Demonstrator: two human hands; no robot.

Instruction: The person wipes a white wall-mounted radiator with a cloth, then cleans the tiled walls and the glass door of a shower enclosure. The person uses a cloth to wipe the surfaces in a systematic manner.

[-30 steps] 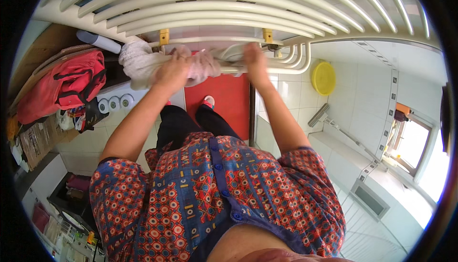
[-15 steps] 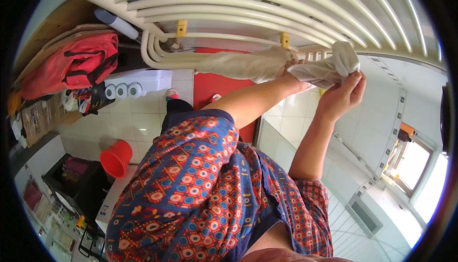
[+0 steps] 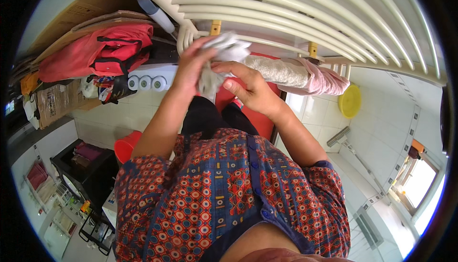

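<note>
A crumpled greyish-white cloth (image 3: 228, 47) is bunched between my hands, in front of the lower radiator rail. My left hand (image 3: 190, 69), smeared by motion, is closed round its left side. My right hand (image 3: 253, 88) reaches its lower right side, with bent fingers and thumb gripping the edge. Just right of the cloth, a cream towel (image 3: 274, 71) hangs along the low rail. A pink towel (image 3: 324, 78) hangs beside it, farther right.
The cream tubular radiator (image 3: 286, 11) spans the space ahead. A red bag (image 3: 107, 52) and cardboard (image 3: 62, 95) stand at left. A red bucket (image 3: 126, 145) is on the tiles at lower left. At right are a yellow basin (image 3: 349, 101) and a floor squeegee (image 3: 338, 136).
Both hands have moved left with the cloth from the radiator's right end. The cloth is now more bunched. My body has turned, and the pink towel and yellow basin have come into view.
</note>
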